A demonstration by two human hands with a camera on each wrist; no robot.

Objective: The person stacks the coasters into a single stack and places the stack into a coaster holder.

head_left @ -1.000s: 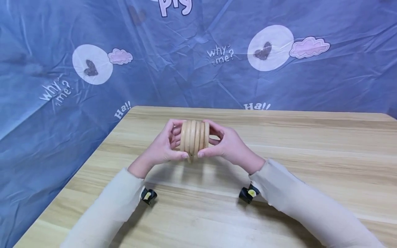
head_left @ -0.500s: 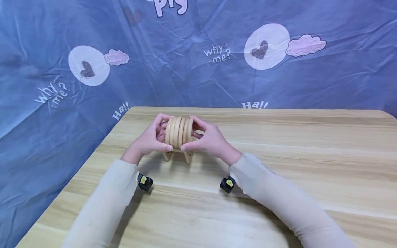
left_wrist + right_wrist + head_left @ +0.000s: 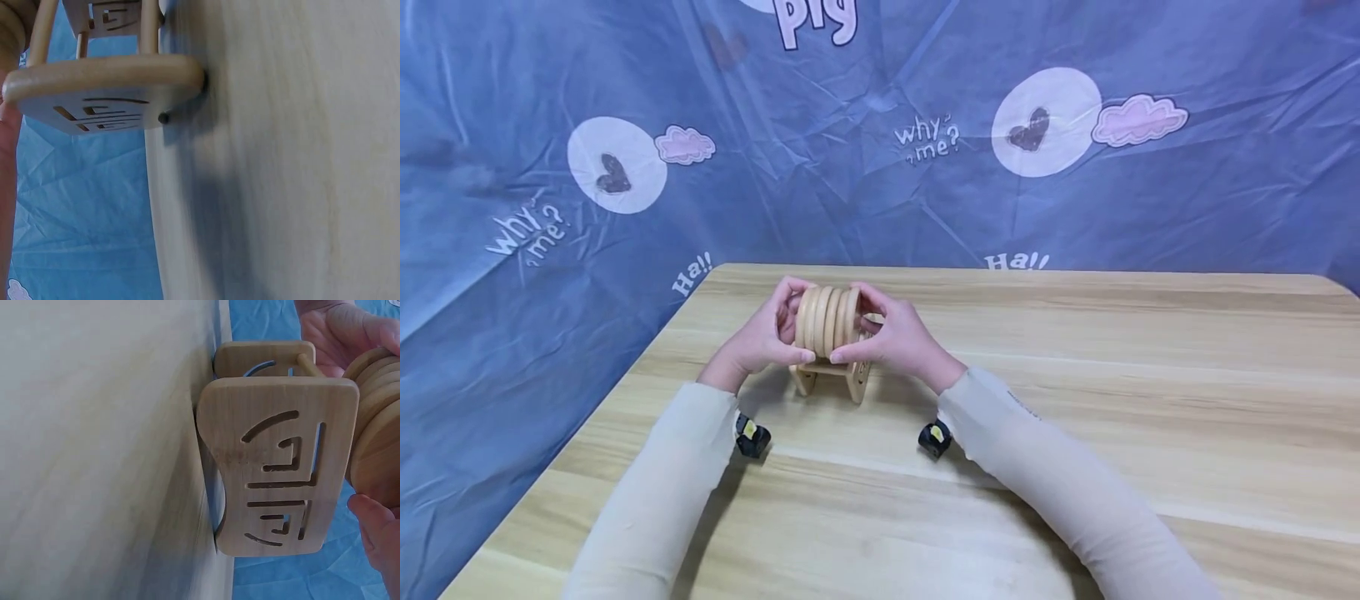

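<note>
A row of several round wooden coasters (image 3: 827, 321) stands on edge between my two hands. My left hand (image 3: 760, 337) grips the left end of the row and my right hand (image 3: 898, 333) grips its right end, with both thumbs on the near side. Directly beneath is a wooden coaster holder (image 3: 287, 456) with slotted side panels joined by thin rods. In the right wrist view the coasters sit at the holder's top edge, partly behind its panel. Whether they rest on its rods cannot be told. The left wrist view shows a holder side panel (image 3: 112, 81) close up.
The wooden table (image 3: 1000, 500) carries the holder toward its far left part. A blue printed cloth (image 3: 850, 167) hangs behind the table's back edge and down its left side. Black wrist cameras (image 3: 752, 437) hang below both sleeves.
Both hands have moved left with the coasters, the right hand farther than the left. More of the holder shows beneath them now; a second ago it was mostly hidden.
</note>
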